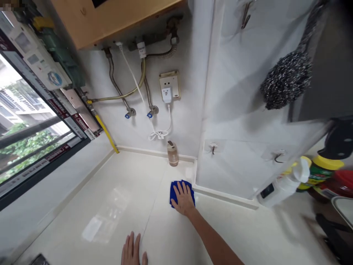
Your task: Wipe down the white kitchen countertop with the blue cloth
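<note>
A folded blue cloth lies on the pale countertop, close to the corner where the wall juts out. My right hand presses flat on it with the fingers spread. At the bottom of the view my left hand rests on the countertop, fingers stretched out and nothing under them that I can see. Behind the cloth, against the back wall, stands a brownish bottle with a dark loop on its cap.
A water heater with pipes hangs above. A white plug sits in the wall socket. Hooks and a steel-wool scrubber hang on the right wall. A white bottle and other containers crowd the right. A window is at left.
</note>
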Tool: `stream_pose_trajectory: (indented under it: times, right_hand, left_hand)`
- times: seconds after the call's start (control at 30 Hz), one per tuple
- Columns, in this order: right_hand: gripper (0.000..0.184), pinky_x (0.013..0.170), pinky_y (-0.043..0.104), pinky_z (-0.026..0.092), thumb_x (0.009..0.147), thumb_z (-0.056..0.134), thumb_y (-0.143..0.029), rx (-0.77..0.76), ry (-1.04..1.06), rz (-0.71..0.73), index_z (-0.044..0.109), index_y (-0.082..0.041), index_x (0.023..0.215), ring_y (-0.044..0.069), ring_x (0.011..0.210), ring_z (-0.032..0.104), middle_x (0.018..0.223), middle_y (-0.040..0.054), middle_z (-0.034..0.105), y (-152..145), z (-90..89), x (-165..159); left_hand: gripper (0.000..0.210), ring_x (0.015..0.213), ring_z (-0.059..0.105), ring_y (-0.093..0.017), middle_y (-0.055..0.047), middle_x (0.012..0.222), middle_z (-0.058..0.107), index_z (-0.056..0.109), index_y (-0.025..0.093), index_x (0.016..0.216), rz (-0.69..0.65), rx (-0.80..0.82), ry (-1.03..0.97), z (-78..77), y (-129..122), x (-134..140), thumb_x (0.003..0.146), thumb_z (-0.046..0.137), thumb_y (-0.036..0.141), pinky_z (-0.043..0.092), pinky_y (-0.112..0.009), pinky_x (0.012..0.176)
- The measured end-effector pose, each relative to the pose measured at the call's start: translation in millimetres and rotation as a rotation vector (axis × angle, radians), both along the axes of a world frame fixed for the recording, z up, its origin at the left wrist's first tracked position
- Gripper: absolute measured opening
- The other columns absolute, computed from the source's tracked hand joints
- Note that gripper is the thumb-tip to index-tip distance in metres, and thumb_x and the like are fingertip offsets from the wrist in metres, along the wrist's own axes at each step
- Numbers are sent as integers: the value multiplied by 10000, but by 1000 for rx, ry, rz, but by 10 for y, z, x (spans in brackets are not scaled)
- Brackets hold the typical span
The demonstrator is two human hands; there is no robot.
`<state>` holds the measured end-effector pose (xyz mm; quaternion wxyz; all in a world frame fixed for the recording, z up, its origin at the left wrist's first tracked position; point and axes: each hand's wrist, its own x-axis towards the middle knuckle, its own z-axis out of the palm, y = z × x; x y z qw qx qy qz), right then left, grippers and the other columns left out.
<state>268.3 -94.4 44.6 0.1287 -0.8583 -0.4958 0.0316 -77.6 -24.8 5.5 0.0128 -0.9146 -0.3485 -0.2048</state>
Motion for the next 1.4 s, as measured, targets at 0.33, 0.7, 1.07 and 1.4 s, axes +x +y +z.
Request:
stream_pose_trajectory:
  times: [0.33, 0.7, 1.07, 1.4]
  right_hand:
    - [657, 1206, 540, 118, 969, 313, -489, -1, -116, -71, 321, -138, 1523, 346, 1505, 118, 1633, 109, 237, -1631, -111, 13]
    - [713, 1188, 572, 254, 939, 248, -603, -8, -222, -607, 336, -194, 1517, 329, 1499, 196, 1620, 85, 280, -4161, -502, -355]
    - [724, 1208, 617, 169, 954, 273, -525, -34, -240, -736, 257, -102, 1542, 383, 1521, 85, 1642, 172, 161, -3882, -348, -1871]
    - [823, 1204, 670, 81, 929, 444, -576, -42, 136, -94, 123, -177, 1573, 437, 1509, 6, 1648, 163, -4, -2192, -52, -2105]
  left_hand:
    - [563, 1506, 230, -316, -175, 1593, 323, 406, 141, 1466, -19, -103, 61, 303, -149, 80, 950, 401, 365, 291, -528, 1203]
    - [567, 1508, 199, -358, -238, 1565, 336, 429, 83, 1448, -62, -96, 30, 283, -142, 126, 953, 406, 357, 274, -555, 1194]
    - [592, 1518, 156, -370, -247, 1589, 285, 392, 71, 1473, -48, -132, 45, 337, -193, 214, 968, 381, 379, 221, -573, 1209]
    - [615, 1515, 176, -360, -255, 1583, 295, 409, 59, 1461, -32, -151, 49, 370, -206, 237, 967, 339, 417, 221, -567, 1207]
